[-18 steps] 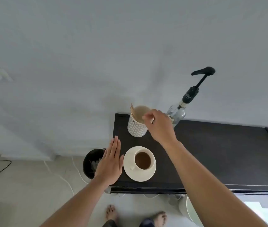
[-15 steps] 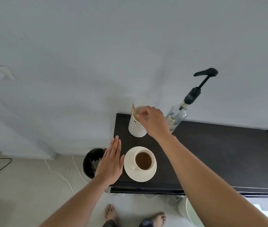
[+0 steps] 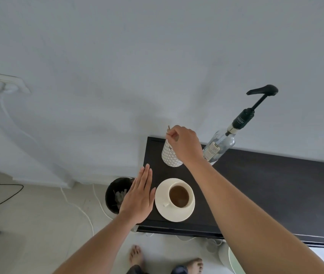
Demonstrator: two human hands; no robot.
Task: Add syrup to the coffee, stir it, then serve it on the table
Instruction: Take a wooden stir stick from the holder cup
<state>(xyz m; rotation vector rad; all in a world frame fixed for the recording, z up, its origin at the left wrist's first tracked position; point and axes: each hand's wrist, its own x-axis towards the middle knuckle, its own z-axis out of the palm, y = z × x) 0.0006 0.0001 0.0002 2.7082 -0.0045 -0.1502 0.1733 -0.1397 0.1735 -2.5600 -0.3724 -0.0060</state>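
A white cup of brown coffee stands on a white saucer near the front left corner of a dark counter. Behind it is a patterned white holder with wooden stir sticks. My right hand hovers over the holder, fingertips pinched on a stick at its rim. A clear syrup bottle with a black pump leans at the wall, right of the holder. My left hand rests flat and open at the counter's left edge, beside the saucer.
A black waste bin sits on the floor left of the counter, under my left hand. White cables trail over the floor from a wall socket. My bare feet show below the counter's front edge.
My right hand has shifted left across the holder's mouth and closed its fingertips on a stir stick. My left hand and the cup have stayed put.
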